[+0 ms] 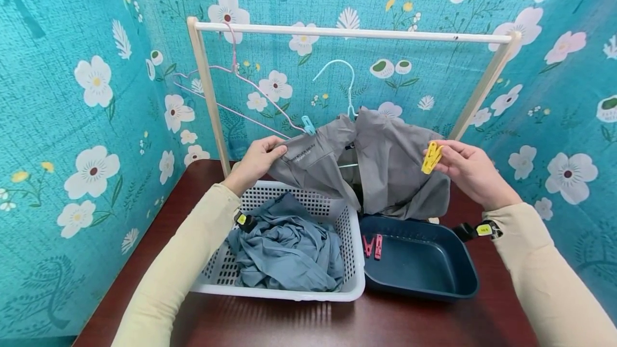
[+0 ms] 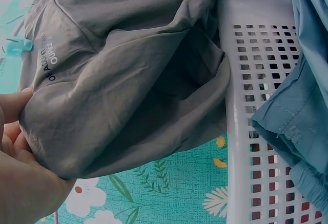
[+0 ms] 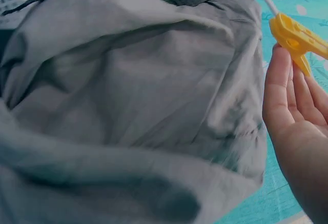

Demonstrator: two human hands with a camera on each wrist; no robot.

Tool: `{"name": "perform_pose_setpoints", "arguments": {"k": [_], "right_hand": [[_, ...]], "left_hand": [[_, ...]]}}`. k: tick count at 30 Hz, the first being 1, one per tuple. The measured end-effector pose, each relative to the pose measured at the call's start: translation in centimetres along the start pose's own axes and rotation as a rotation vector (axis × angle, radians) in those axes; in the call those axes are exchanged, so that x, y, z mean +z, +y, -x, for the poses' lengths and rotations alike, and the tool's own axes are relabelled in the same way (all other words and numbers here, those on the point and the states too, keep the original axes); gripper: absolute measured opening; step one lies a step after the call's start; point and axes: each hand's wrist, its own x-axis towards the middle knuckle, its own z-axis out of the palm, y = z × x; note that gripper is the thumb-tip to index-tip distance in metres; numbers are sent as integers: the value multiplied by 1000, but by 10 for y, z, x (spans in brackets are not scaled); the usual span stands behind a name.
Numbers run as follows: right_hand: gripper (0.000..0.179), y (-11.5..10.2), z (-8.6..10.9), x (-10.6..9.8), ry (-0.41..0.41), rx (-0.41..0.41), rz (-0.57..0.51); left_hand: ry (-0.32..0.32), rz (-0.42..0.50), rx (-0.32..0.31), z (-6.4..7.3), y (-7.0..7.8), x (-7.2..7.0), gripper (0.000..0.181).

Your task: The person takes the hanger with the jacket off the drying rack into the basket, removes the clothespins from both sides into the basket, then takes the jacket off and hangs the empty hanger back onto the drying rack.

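Observation:
A grey jacket (image 1: 395, 159) drapes over a light blue hanger (image 1: 352, 90), whose hook shows below the rail. My left hand (image 1: 254, 164) pinches the jacket's edge at the left, beside its small dark lettering; the left wrist view shows thumb and fingers on the grey fabric (image 2: 118, 90). A light blue clothespin (image 1: 308, 125) sits on the jacket's upper left edge. With my right hand (image 1: 474, 173) I hold a yellow clothespin (image 1: 431, 157) by the jacket's right side. In the right wrist view the yellow clothespin (image 3: 294, 37) is at the fingertips, beside the fabric.
A wooden rack's white rail (image 1: 356, 32) spans the back, with a pink hanger (image 1: 234, 66) hooked at its left. Below, a white basket (image 1: 358, 261) holds blue-grey cloth (image 1: 289, 250). Red clothespins (image 1: 378, 247) lie in a dark blue tub (image 1: 434, 288) to its right.

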Motion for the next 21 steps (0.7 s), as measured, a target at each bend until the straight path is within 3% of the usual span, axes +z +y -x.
{"name": "perform_pose_setpoints", "arguments": {"k": [8,12,18,21], "right_hand": [[31,15,13,-12,-203,69,78],[30,25,18,-14,-287,152,151],[27,47,20,-12,-328,313,193],[36,60,21,-11,-321,408,247]], "left_hand": [[19,17,-4,0,0,-1,26],[29,28,-21,1,1,-2,26],[30,22,-4,-1,1,-2,25],[32,26,-6,-2,-1,-1,24]]}}
